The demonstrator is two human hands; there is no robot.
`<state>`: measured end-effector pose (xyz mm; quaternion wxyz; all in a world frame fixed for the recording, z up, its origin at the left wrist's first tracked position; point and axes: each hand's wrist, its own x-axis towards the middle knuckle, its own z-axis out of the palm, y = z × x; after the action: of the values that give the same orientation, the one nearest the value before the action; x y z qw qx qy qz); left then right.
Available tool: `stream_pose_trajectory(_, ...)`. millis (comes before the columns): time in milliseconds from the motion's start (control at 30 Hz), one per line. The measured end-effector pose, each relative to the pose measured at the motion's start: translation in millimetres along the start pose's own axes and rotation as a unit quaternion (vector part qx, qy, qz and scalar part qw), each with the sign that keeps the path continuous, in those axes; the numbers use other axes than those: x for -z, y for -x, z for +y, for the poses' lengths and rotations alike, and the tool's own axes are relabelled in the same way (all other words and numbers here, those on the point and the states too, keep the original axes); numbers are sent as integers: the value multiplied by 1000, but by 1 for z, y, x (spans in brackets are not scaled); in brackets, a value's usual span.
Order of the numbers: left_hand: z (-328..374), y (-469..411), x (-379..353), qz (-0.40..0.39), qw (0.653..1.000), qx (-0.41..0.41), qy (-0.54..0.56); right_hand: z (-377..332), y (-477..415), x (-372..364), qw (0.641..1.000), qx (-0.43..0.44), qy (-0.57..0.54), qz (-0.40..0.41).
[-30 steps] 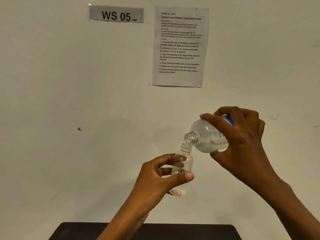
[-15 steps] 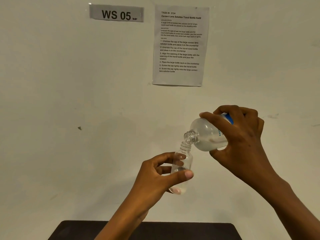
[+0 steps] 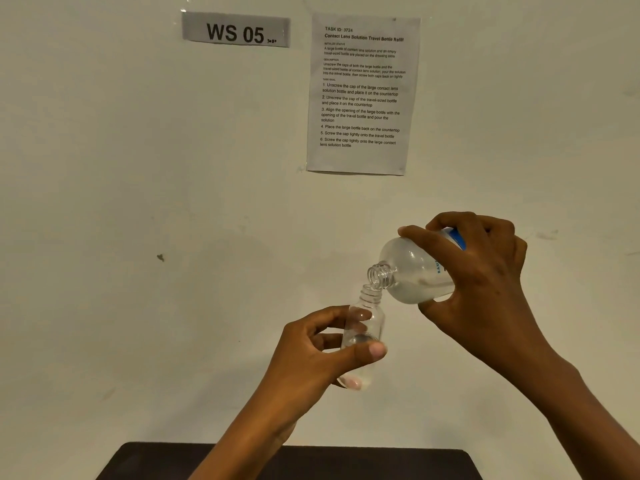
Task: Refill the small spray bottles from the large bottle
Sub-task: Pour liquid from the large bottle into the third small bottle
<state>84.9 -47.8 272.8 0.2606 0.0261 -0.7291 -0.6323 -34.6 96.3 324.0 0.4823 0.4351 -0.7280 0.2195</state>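
A: What are the 2 hands holding?

B: The left hand (image 3: 311, 351) is gripping the small bottle (image 3: 365, 327) upright, and some clear liquid is sitting inside it. The right hand (image 3: 485, 289) is holding the large bottle (image 3: 412, 271) tilted, with its open neck just over the small bottle's mouth.

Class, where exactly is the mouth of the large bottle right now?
In the head view, right of centre: the large bottle, tilted in the right hand, has its mouth just above the small bottle.

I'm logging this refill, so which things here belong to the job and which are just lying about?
Job: large bottle, tilted in the right hand; small bottle, in the left hand.
Just about: WS 05 sign; wall sheet; dark table.
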Motion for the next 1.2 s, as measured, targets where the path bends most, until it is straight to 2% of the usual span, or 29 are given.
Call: stream_pose_trajectory(1200, -5, -2, 0, -1, 1000, 0, -1, 0, 1, -1, 1000, -3, 7, 2)
